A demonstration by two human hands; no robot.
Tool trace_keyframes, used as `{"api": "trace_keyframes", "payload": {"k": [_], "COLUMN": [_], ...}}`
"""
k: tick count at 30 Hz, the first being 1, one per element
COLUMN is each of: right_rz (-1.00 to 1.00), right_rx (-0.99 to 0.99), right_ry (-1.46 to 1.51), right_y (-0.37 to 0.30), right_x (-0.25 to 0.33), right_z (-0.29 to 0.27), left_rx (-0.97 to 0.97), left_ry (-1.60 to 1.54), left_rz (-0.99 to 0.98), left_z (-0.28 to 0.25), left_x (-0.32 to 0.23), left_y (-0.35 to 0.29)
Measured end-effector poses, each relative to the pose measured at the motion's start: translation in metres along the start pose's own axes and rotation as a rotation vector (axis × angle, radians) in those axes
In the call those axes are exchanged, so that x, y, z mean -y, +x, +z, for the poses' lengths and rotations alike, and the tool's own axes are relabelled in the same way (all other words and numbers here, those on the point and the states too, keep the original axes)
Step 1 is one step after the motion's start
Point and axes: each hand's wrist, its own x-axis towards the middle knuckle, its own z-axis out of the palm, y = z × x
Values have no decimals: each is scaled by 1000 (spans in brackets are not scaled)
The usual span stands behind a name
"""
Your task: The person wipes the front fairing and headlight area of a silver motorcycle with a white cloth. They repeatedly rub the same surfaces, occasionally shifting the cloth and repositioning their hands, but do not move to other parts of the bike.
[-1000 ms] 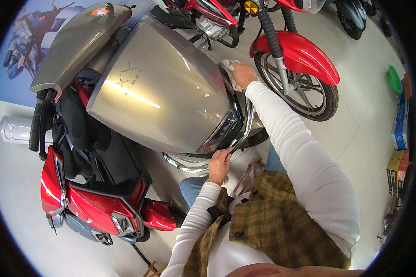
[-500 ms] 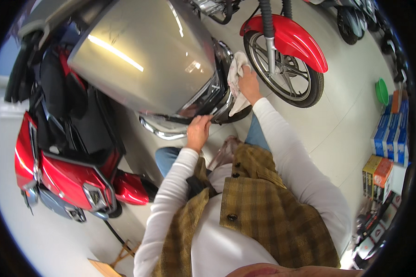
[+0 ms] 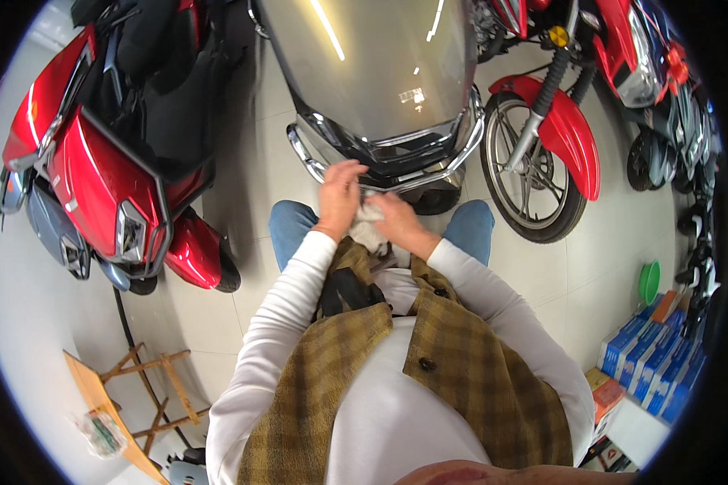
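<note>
The grey-gold front of a scooter (image 3: 380,65) faces me, with a curved chrome guard bar (image 3: 453,171) around its lower end. My left hand (image 3: 341,196) is at the left part of that bar, its fingers loosely bent and reaching up over it; whether it touches is unclear. Beside it, my right hand (image 3: 403,226) grips a crumpled whitish cloth (image 3: 368,230), which hangs between both hands, below the bar. Part of the cloth is hidden by the fingers. A dark wheel (image 3: 437,198) shows beneath the bar.
A red scooter (image 3: 109,174) stands at left, and a motorcycle's front wheel (image 3: 534,170) with red fender at right. A wooden folding stand (image 3: 109,412) is lower left. Blue boxes (image 3: 651,356) and a green bowl (image 3: 649,281) sit at far right.
My right hand has brought the cloth from the scooter's right side to the middle, beside my left hand. The view has turned, and the scooter front now appears more upright and centred.
</note>
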Motion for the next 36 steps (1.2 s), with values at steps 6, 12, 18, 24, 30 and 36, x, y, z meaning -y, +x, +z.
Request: {"api": "trace_keyframes", "payload": {"k": [6,12,18,24,30,36], "right_rz": [-378,-494,-577,-506,-398,-673], "right_rx": [-311,-176,-202,-200,-138,-519], "right_ry": [-56,-541,-572,-551,-445,-397], "right_y": [73,111,71,23,11,98], "right_x": [67,75,38,-3,10,101], "right_z": [-20,22,17,-3,-34,-91], "left_rx": [-283,-379,-267,70,442,-171], "left_ry": [-333,-469,-65,-28,-218,-312], "left_rz": [-535,-715,-511,-347,-346,-127], "left_z": [-45,-24,-26,-19,-30,-58], "left_x": [58,82,49,14,-6,-27], "left_y": [4,-22,-45,-58,-50,64]}}
